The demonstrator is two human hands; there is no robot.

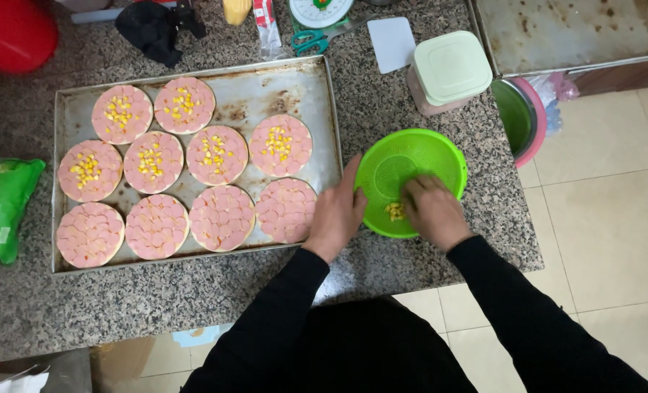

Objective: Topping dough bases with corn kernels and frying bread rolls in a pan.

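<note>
Head view, left hand gripping green colander rim, right hand inside it, fingers pinched on corn, tray of pizzas left of colander

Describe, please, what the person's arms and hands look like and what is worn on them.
Both arms are covered by long, plain black sleeves that end at the wrists. The left hand and the right hand are bare: no gloves, and no rings, watch or bracelets can be seen. The sleeves show no markings.
</note>
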